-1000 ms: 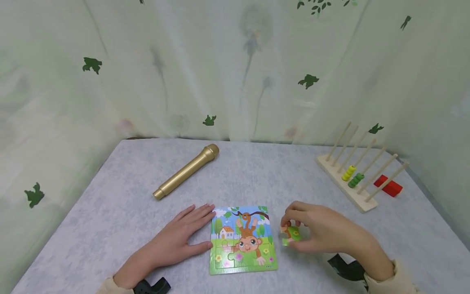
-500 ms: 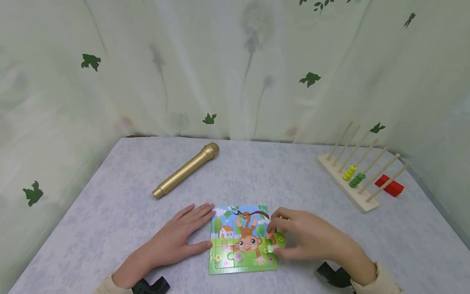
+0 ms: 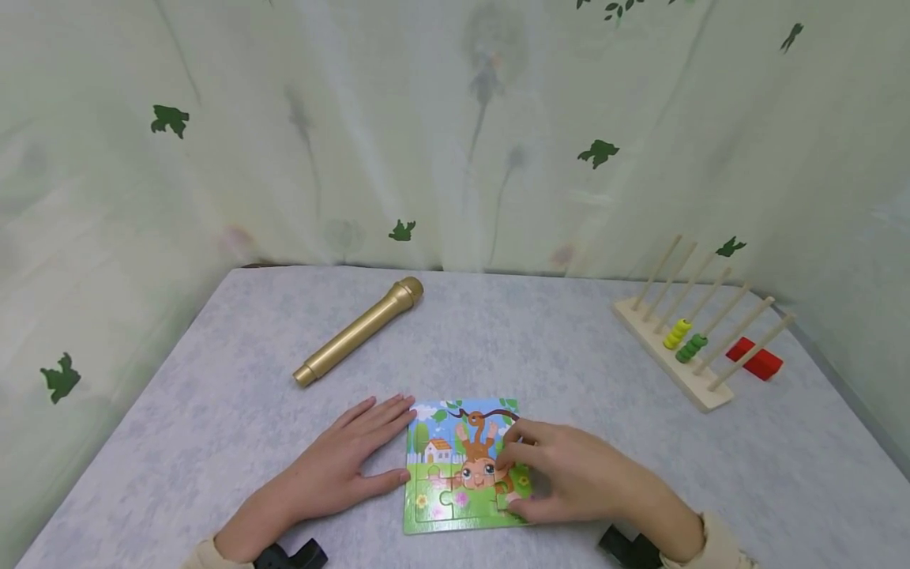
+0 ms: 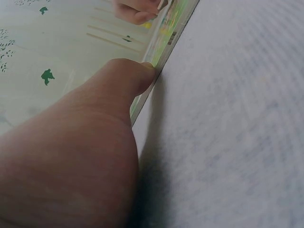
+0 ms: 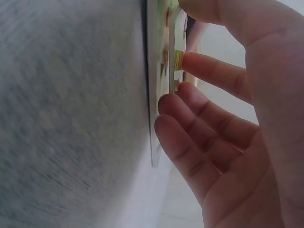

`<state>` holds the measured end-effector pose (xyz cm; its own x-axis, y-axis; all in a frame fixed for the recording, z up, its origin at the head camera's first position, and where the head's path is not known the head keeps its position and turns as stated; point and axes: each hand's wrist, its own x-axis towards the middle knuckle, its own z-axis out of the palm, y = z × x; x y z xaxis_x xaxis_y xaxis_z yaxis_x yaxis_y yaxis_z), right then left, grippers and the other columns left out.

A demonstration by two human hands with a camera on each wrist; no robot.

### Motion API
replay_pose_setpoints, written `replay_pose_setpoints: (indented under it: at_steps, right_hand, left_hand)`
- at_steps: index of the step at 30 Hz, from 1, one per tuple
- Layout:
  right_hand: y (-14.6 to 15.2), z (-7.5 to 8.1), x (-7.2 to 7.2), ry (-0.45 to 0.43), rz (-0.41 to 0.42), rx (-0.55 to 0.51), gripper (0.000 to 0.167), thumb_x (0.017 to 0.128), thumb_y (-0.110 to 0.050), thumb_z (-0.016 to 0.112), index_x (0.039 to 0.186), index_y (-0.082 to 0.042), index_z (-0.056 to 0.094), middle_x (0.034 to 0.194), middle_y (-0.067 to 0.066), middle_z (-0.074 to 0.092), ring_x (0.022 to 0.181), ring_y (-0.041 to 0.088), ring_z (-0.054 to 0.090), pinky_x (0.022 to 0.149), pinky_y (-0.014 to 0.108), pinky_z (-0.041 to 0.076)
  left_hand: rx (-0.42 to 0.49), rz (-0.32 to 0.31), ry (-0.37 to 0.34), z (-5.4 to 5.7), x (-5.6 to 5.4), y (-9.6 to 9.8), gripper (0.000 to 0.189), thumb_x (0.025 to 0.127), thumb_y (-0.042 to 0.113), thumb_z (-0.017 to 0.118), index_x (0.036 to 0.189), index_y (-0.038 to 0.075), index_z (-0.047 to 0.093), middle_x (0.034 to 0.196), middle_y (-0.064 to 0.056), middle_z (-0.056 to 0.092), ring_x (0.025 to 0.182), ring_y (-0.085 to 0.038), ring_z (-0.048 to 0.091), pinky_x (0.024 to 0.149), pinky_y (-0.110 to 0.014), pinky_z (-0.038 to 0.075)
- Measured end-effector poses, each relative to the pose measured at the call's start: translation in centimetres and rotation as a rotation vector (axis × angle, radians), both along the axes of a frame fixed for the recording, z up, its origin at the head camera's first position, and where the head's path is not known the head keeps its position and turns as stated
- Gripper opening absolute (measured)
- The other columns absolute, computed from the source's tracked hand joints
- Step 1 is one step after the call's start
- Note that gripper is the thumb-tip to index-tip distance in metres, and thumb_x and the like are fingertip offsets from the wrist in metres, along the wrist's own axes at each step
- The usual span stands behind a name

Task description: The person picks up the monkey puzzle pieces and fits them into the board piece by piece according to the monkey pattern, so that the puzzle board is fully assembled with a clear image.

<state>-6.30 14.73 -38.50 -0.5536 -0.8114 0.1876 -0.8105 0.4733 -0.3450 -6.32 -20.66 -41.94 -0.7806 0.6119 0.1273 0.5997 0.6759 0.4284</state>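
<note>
A square jigsaw puzzle [image 3: 426, 510] with a monkey hanging from a branch lies on the table near the front. My left hand [image 3: 341, 458] rests flat beside it, fingers straight, fingertips and thumb at its left edge. In the left wrist view the thumb [image 4: 123, 76] meets the board's side. Between thumb and fingers my right hand [image 3: 579, 474] pinches a loose puzzle piece [image 3: 520, 477], green with brown, over the right part of the puzzle. The right wrist view shows this thin piece [image 5: 172, 57] edge-on, close over the board [image 5: 153, 95].
A gold toy microphone [image 3: 359, 332] lies slanted behind the left hand. At the right stands a wooden rack [image 3: 650, 336] of upright pegs with yellow beads [image 3: 678, 334] and green beads [image 3: 692, 348]. Red blocks [image 3: 762, 363] lie behind it. A patterned curtain [image 3: 455, 142] hangs at the back.
My right hand has carried the puzzle piece leftward from beside the board to over its right part. My left hand has stayed in place at the left edge.
</note>
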Motion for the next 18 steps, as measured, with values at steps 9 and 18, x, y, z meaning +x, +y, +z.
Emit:
replay_pose_setpoints:
  at_steps: [9, 18]
  right_hand:
    - [-0.18, -0.53, 0.02, 0.049, 0.009, 0.020, 0.025, 0.090, -0.044, 0.077, 0.110, -0.028, 0.074, 0.114, -0.014, 0.061, 0.093, -0.001, 0.056, 0.078, 0.016, 0.053]
    - [-0.11, -0.64, 0.03, 0.072, 0.055, 0.028, 0.028, 0.096, -0.047, 0.072, 0.113, -0.026, 0.079, 0.114, -0.011, 0.062, 0.090, 0.001, 0.055, 0.075, 0.011, 0.048]
  left_hand:
    - [-0.002, -0.011, 0.024, 0.15, -0.16, 0.18, 0.077, 0.097, 0.057, 0.064, 0.157, 0.013, 0.045, 0.166, -0.001, 0.037, 0.155, -0.019, 0.032, 0.128, -0.019, 0.001]
    - [0.005, -0.017, 0.066, -0.08, -0.08, 0.05, 0.075, 0.098, 0.054, 0.065, 0.156, 0.011, 0.046, 0.165, -0.003, 0.040, 0.154, -0.021, 0.035, 0.128, -0.022, 0.004]
